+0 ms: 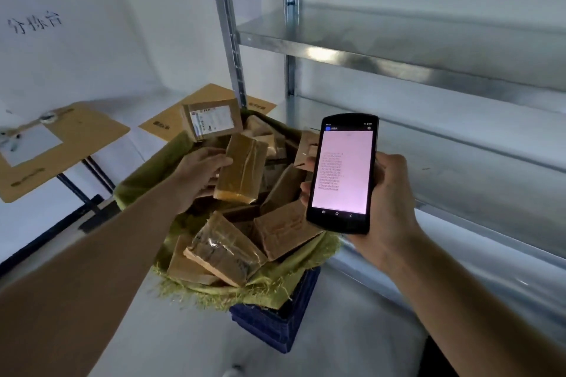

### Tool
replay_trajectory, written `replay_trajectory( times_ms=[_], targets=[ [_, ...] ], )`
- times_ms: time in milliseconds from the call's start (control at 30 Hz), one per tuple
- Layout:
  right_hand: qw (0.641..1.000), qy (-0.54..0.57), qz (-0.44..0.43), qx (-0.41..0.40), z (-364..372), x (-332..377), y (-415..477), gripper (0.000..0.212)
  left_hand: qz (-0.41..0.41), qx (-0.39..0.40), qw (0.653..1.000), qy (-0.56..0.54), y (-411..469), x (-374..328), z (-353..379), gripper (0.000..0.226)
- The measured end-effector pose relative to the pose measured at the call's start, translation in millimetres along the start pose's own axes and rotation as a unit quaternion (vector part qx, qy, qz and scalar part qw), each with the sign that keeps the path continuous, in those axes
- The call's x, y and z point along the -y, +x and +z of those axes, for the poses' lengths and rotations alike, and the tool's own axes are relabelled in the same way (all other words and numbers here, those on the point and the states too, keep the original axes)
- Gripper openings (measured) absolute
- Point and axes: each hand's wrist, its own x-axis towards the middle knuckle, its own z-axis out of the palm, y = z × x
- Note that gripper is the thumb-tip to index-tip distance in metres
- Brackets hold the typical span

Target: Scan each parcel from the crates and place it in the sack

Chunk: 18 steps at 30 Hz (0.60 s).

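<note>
We are holding a brown taped parcel in our left hand, with fingers and thumb closing on its left edge. It is hanging tilted just above the middle of the sack. The sack is yellow-green and woven. It is sitting open in a blue crate, with its frayed rim folding out over the crate's top. Inside the sack other parcels are lying heaped at all angles, and the nearest, wrapped in shiny tape, is leaning on the sack's near rim. A labelled parcel is perching at the sack's far rim, its white label facing us. At the sack's right edge our right hand is gripping a handheld scanner, fingers wrapping round its left side. Its screen is glowing pink with rows of text too fine to read. Metal shelving is standing to the right of the sack. To its left and beyond it, cardboard sheets are lying flat on a white surface.
</note>
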Motion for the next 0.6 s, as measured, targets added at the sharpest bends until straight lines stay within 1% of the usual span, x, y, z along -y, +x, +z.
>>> replay_trajectory(
  times_ms=[67, 200, 267, 333, 400, 467, 533, 600],
  targets=[
    [0.999, -0.006, -0.009, -0.033, 4, -5, 17, 0.059, -0.026, 0.047, 0.998, 0.032, 36, -1, 3, 0.023],
    [0.994, -0.005, -0.022, -0.107, 17, -20, 47, 0.056, -0.062, 0.167, 0.979, 0.097, 96, 4, 5, 0.036],
    [0.991, 0.005, -0.027, -0.133, 27, -30, 57, 0.058, -0.080, 0.213, 0.966, 0.119, 113, 4, 6, 0.046],
    [0.987, 0.020, -0.036, -0.155, 36, -38, 65, 0.060, -0.082, 0.247, 0.955, 0.143, 127, 4, 6, 0.062],
    [0.982, 0.020, -0.047, -0.180, 44, -48, 71, 0.060, -0.059, 0.277, 0.944, 0.169, 135, 1, 5, 0.073],
    [0.978, 0.019, -0.051, -0.200, 49, -59, 73, 0.061, -0.031, 0.288, 0.939, 0.186, 138, -5, 4, 0.073],
    [0.975, 0.028, -0.051, -0.215, 54, -66, 71, 0.061, 0.018, 0.274, 0.938, 0.212, 134, -14, 5, 0.074],
    [0.972, 0.027, -0.052, -0.226, 58, -70, 64, 0.060, 0.078, 0.244, 0.940, 0.223, 128, -24, 7, 0.089]
  ],
)
